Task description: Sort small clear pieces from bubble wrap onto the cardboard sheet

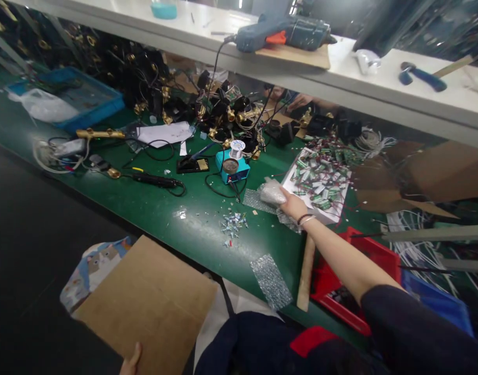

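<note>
My right hand (292,204) reaches over the green bench and grips a wad of clear bubble wrap (272,192), right beside a white tray (291,177) heaped with small green and red components. My left hand (131,363) shows only at the bottom edge, holding a brown cardboard sheet (148,299) over my lap. A small heap of cut metal bits (233,224) lies on the bench left of my right hand.
A blue soldering stand (231,167) with a solder spool, a soldering iron (156,180), black and brass parts with wires, a blue tray (82,96), a red bin (340,281), a wooden stick (306,273), and a glue gun (280,32) on the shelf. Another person's hands (301,101) work beyond the shelf.
</note>
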Demonstrator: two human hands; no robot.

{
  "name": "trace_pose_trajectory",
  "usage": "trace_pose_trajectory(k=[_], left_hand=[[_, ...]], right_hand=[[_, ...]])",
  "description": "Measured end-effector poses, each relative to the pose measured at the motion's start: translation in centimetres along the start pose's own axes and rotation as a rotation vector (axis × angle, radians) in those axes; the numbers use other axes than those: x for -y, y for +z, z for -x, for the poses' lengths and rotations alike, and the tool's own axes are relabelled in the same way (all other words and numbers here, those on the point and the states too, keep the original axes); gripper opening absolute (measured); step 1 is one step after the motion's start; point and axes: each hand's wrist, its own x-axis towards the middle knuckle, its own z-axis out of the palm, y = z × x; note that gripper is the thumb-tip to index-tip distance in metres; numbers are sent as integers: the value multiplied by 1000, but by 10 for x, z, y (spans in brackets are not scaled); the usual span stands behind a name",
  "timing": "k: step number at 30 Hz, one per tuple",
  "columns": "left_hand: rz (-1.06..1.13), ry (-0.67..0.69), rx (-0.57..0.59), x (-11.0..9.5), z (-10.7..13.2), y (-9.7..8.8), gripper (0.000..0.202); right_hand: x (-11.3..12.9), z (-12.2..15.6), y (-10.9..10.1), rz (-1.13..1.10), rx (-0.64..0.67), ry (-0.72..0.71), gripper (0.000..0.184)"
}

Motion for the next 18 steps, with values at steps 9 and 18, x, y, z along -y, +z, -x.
trace_pose_trajectory(k=[9, 18], left_hand=[[51, 0, 187, 11, -5, 77, 26], [174, -2, 201, 21, 11, 93, 20]], right_hand=[[62, 30, 33, 110, 142, -121, 62], [122, 108, 62, 167, 196, -211, 63]])
